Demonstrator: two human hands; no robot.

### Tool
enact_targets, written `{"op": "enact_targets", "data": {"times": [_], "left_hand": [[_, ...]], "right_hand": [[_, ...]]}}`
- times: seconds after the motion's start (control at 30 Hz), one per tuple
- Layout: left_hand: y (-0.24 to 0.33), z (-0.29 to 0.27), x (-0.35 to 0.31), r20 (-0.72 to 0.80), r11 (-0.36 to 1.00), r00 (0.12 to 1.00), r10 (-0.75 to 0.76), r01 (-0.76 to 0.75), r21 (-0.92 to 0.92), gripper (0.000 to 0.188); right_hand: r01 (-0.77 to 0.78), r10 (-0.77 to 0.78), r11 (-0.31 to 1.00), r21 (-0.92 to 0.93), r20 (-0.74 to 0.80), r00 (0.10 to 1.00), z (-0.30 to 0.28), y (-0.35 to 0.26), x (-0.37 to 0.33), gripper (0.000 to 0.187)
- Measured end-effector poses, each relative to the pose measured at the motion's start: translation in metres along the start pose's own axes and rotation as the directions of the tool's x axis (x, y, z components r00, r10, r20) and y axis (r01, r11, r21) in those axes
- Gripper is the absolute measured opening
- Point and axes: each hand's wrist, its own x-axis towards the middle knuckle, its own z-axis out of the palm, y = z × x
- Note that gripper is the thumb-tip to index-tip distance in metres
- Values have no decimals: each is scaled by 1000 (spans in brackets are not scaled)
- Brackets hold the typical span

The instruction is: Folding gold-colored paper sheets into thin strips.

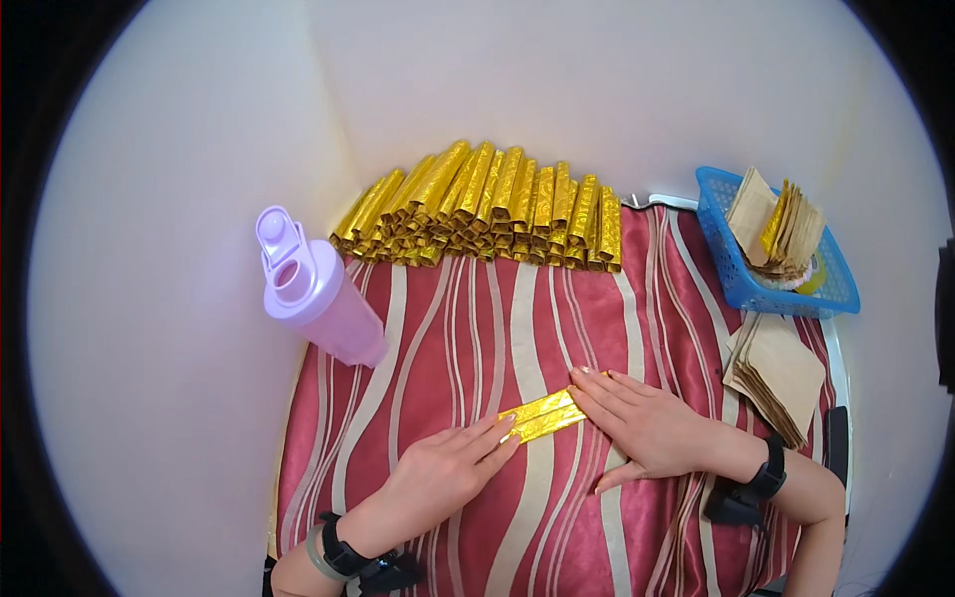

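A folded strip of shiny gold foil paper (542, 418) lies aslant on the striped red cloth in front of me, with a crease running along its length. My left hand (443, 478) holds the strip's left end down, thumb and fingers closed at its edge. Across the right end my right hand (652, 426) lies flat, fingers stretched out and thumb apart; its fingertips cover that end. Beyond my hands, a stack of folded gold paper tubes (487, 204) sits at the back of the table, with several hollow ends facing me.
A lilac shaker bottle (323, 294) with a flip lid leans at the left. On the right, a blue plastic basket (741, 274) holds brown and gold papers. Nearer lies a stack of brown paper sheets (781, 378). White walls enclose the red striped cloth (438, 348).
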Motion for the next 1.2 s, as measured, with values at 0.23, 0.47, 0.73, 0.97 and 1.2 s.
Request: {"op": "enact_targets", "data": {"times": [0.23,0.47,0.73,0.97,1.2], "left_hand": [[2,5,0,-36,1000,999,11,-11,1,39],[-4,4,-5,12,997,999,-30,31,-70,39],[3,5,-1,9,999,1000,-30,30,-27,38],[-7,4,-6,7,1000,1000,21,-21,-22,37],[-10,-3,-5,96,993,995,7,4,-116,45]], "right_hand": [[161,-148,976,147,-98,984,19,-18,32,103],[108,-109,993,52,21,994,-2,2,12,102],[132,-122,978,163,-68,990,16,-15,29,105],[48,-46,997,57,-20,999,3,4,6,101],[49,-49,999,18,15,999,-1,5,4,96]]}}
